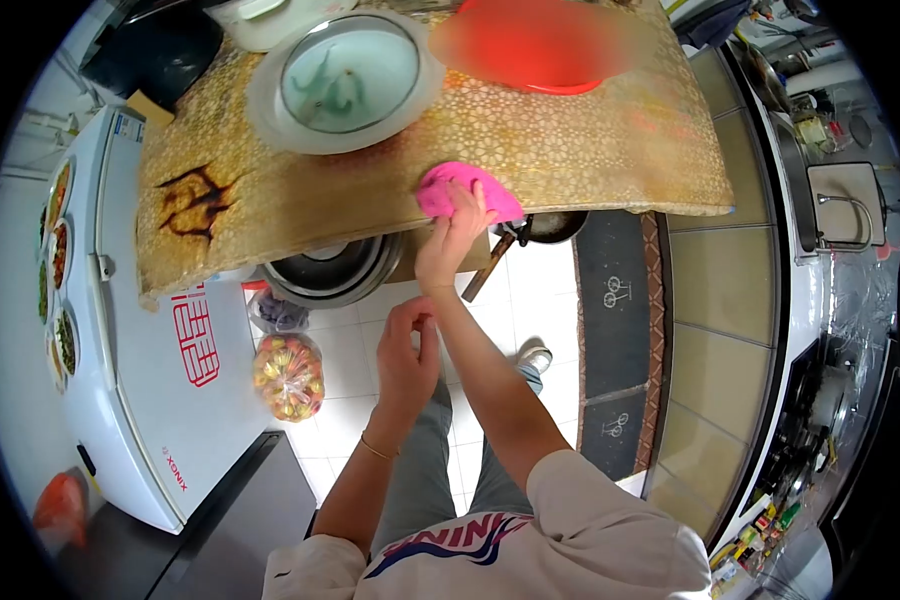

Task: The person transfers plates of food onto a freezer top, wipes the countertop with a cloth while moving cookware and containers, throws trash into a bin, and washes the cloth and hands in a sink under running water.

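The pink cloth [438, 196] lies on the patterned tablecloth [610, 150], right at the table's near edge, with part of it folded under the right hand [458, 222]. That hand is laid over it, open, with its fingers extended on the fabric. The left hand [410, 335] is below the table edge, near the right forearm, its fingers bent inward; whether it is fully closed I cannot tell.

Farther back on the table are 2 round items: a pale bowl [265, 108] with a clear, greenish glass top, and a red basin [560, 88], partly blurred. A white lidded container [255, 30] and a dark pot [170, 55] sit at the far left. Dark brown marks [198, 200] show on the left part of the tablecloth.

Under the table edge are a large metal pot [335, 272] and a pan [555, 228]. A clear plastic bag of red and yellow fruit [288, 378] rests on the white tile floor [345, 360], with a smaller bag [278, 312] just beside it. The white XINGX freezer [185, 400] stands to the left; to the right are a dark mat [613, 345] with 2 bicycle prints and a counter with a sink [843, 200].
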Demonstrator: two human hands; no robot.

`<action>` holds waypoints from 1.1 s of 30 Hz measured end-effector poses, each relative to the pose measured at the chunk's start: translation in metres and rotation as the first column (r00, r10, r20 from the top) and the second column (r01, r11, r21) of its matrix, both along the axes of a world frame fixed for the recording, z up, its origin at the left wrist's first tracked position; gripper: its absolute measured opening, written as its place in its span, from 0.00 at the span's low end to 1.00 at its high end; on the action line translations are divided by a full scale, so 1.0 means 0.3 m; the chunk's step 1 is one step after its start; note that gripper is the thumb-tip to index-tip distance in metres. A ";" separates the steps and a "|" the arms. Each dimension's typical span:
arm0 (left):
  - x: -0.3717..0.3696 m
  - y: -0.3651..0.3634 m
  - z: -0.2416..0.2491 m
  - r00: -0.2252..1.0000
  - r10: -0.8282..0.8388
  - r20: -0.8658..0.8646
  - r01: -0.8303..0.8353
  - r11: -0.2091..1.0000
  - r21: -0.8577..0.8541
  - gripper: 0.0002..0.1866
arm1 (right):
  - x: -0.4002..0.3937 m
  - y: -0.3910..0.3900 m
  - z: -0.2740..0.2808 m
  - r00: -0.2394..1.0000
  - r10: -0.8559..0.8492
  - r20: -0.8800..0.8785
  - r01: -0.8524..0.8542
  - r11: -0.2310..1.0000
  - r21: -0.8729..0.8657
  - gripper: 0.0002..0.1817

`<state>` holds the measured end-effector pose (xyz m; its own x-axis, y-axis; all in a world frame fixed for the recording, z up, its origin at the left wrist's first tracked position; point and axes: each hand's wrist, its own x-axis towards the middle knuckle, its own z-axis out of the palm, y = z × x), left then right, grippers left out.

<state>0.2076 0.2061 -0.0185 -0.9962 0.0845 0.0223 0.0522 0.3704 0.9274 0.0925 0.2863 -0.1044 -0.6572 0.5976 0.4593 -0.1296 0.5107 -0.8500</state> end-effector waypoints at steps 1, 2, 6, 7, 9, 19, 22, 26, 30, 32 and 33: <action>0.000 -0.017 0.002 1.000 0.013 -0.009 -0.013 1.000 0.002 0.06 | 0.002 -0.035 -0.001 0.999 0.037 0.013 -0.037 0.999 -0.003 0.22; 0.001 -0.029 0.001 1.000 0.020 -0.011 -0.020 1.000 0.001 0.06 | 0.004 -0.063 -0.001 0.997 0.074 0.026 -0.074 0.997 -0.006 0.22; -0.010 -0.080 0.001 0.997 0.074 -0.021 -0.074 0.997 0.007 0.06 | 0.004 -0.170 0.003 0.991 0.133 0.024 -0.132 0.990 -0.058 0.20; -0.017 -0.105 0.007 0.995 0.097 -0.009 -0.097 0.995 0.029 0.07 | 0.008 -0.197 0.002 0.990 0.140 0.021 -0.139 0.989 -0.060 0.20; -0.033 -0.184 0.028 0.992 0.125 -0.002 -0.125 0.991 0.047 0.07 | 0.012 -0.268 0.004 0.977 0.214 0.021 -0.213 0.977 -0.013 0.20; -0.148 -0.381 0.005 0.952 0.306 0.036 -0.306 0.931 0.199 0.14 | 0.064 -0.357 0.190 0.858 0.514 0.002 -0.427 0.716 -0.552 0.20; -0.191 -0.408 -0.055 0.942 0.321 0.099 -0.335 0.922 0.195 0.16 | 0.060 -0.294 0.268 0.847 0.513 -0.142 -0.250 0.149 -0.957 0.20; -0.210 -0.328 -0.101 0.924 0.164 0.344 -0.322 0.820 0.473 0.20 | 0.063 -0.176 0.334 0.859 0.328 -0.392 -0.337 -0.213 -0.917 0.22; -0.201 -0.204 -0.066 0.903 -0.256 0.346 -0.149 0.570 0.808 0.23 | 0.110 -0.101 0.349 0.904 0.303 -0.300 -0.197 -0.328 -0.924 0.22; -0.213 -0.177 -0.039 0.885 -0.327 0.333 -0.200 0.378 0.904 0.24 | 0.122 -0.075 0.353 0.899 0.330 -0.288 -0.225 -0.216 -0.950 0.22; -0.222 -0.166 -0.027 0.901 -0.337 0.274 -0.154 0.342 0.927 0.26 | 0.124 -0.060 0.367 0.884 0.352 -0.308 -0.254 -0.192 -0.948 0.22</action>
